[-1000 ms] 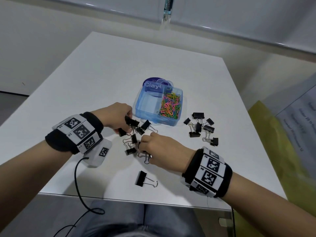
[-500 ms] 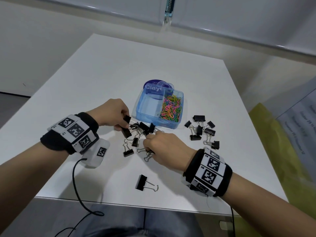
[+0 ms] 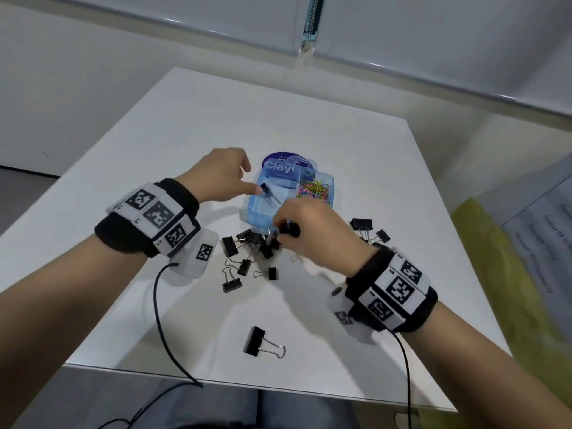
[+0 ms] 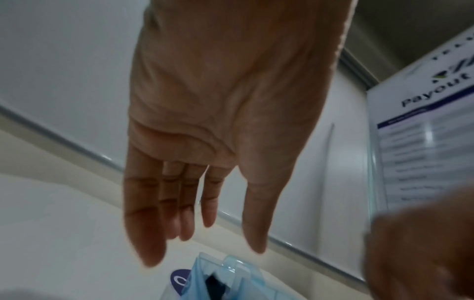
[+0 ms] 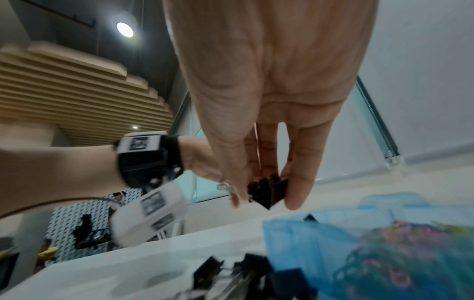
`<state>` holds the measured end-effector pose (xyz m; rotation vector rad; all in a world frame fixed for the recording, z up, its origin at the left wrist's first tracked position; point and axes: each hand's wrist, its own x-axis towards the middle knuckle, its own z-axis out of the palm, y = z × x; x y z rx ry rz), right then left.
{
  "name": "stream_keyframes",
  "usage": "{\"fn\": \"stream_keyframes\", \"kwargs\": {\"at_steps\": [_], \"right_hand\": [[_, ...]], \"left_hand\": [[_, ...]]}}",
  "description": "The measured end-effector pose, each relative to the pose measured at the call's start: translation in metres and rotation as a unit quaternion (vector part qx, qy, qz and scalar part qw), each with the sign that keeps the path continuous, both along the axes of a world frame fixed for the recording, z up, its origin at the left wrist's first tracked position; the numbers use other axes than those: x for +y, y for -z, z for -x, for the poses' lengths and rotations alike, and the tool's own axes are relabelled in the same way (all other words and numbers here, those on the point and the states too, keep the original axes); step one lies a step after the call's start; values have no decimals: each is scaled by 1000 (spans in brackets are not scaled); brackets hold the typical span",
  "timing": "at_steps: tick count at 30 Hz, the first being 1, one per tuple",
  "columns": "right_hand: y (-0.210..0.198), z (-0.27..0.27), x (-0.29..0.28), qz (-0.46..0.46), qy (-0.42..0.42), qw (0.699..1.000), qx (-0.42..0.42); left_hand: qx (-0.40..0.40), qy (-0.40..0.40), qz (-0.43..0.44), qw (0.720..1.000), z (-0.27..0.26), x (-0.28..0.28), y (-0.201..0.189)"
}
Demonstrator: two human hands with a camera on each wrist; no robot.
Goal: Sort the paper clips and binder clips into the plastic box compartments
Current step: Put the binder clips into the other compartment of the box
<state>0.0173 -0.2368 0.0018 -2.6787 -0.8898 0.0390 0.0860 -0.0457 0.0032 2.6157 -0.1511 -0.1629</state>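
The blue plastic box [image 3: 328,180] stands mid-table, with coloured paper clips [image 3: 315,191] in its right compartment. One black binder clip [image 3: 266,192] is in the left compartment, just off my left thumb tip. My left hand [image 3: 252,178] hovers over the box's left edge with straight fingers [image 4: 143,233] and holds nothing. My right hand [image 3: 286,232] pinches black binder clips [image 5: 266,188] at the box's near edge. Loose binder clips [image 3: 244,252] lie in a pile below the box.
More binder clips [image 3: 365,226] lie right of the box, partly hidden by my right wrist. A lone large binder clip [image 3: 258,341] sits near the table's front edge [image 3: 216,380]. A black cable [image 3: 161,320] trails from my left wrist. A yellow-green bag [image 3: 507,305] stands at the right.
My left hand rose from the pile to the box, opened, and a binder clip now sits in the left compartment. My right hand lifted clips from the pile toward the box.
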Motion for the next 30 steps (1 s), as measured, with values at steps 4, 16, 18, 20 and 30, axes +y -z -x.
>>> {"fn": "stream_keyframes", "kwargs": {"at_steps": [4,16,18,20,30], "right_hand": [[-5,-40,10,-47,61,997,-14],[6,-59,24,-16,13,1000,-7],[5,-37,24,1,-19,1000,-16],[8,-14,24,68,-37,997,-21],[40,17,27,200,-81,973,-85]], "left_hand": [[114,20,-82,990,19,5,5],[207,51,-110,971,40,-5,27],[200,55,-116,971,39,-3,28],[198,53,-109,973,36,1,27],[41,7,35,998,6,4,-31]]}}
